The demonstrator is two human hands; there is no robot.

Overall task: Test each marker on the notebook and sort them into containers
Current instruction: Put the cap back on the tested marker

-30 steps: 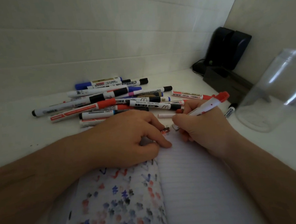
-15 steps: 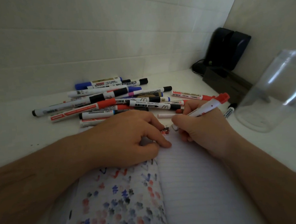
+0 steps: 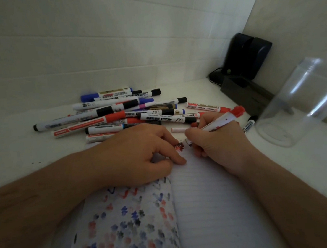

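1. At centre frame, the right hand (image 3: pixel 221 145) grips a red marker (image 3: pixel 219 122) in a writing hold, fingers closed round the barrel, tip down on the notebook (image 3: pixel 212 198) beside a small red-and-dark scribble (image 3: pixel 179 147) at the top of the page.
2. Step in hand, as judged: testing this marker on paper. The scribble suggests it writes, though the tip itself is too small to read clearly.
3. Left of it, the left hand (image 3: pixel 139 154) lies curled on the notebook with fingers bent and pressing the page down; it holds nothing that can be seen.
4. Lower centre, the left page carries many red, blue and black test marks; the right page is nearly bare.
5. Next move, as judged: lift the tip, recap, and carry the marker to a container. A small white cap-like piece (image 3: pixel 177 129) lies just above the hands; whether it belongs to this marker cannot be told.
6. Right edge of frame: a clear plastic container (image 3: pixel 296 104), apparently empty, stands near the right hand with an open path between.
7. Upper centre: a heap of markers (image 3: pixel 119 115) awaits testing, just beyond the notebook.
8. Near the container's base lies one stray marker (image 3: pixel 250 124), which could be nudged.
9. Upper right: a black box (image 3: pixel 245 93) and a dark device (image 3: pixel 249 56) sit in the corner, clear of the work.
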